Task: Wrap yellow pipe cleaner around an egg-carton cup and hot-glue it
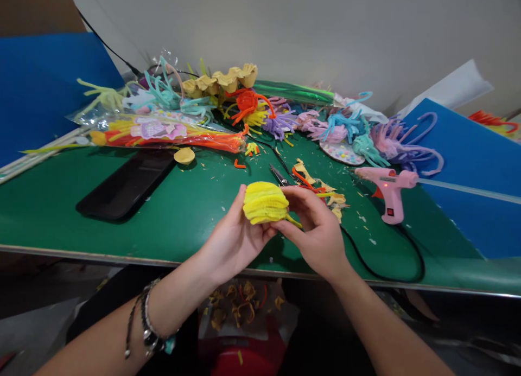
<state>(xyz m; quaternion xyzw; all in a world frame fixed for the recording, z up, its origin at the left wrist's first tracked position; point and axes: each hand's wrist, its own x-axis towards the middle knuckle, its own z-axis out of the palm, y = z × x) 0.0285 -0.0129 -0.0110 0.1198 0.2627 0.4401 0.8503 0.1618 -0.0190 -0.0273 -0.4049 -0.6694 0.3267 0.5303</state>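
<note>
Over the front of the green table, both hands hold a rounded yellow piece wound from fuzzy pipe cleaner (pixel 265 203). My left hand (pixel 236 232) is closed on its left side and underneath, thumb up along the edge. From the right, my right hand (pixel 317 227) pinches it near a loose yellow end that sticks out to the right. What lies under the windings is hidden. Just behind my right hand are scissors (pixel 279 175), partly covered, among orange pipe cleaner bits and torn tan carton scraps (pixel 337 208).
A pink glue gun (pixel 386 189), its light lit, stands right with a black cord (pixel 419 259) looping forward. A black phone (pixel 128 186) lies left. Bagged pipe cleaners (pixel 175 134), an egg carton strip (pixel 228 80) and colourful bundles line the back. Blue boards (pixel 468 175) flank the table.
</note>
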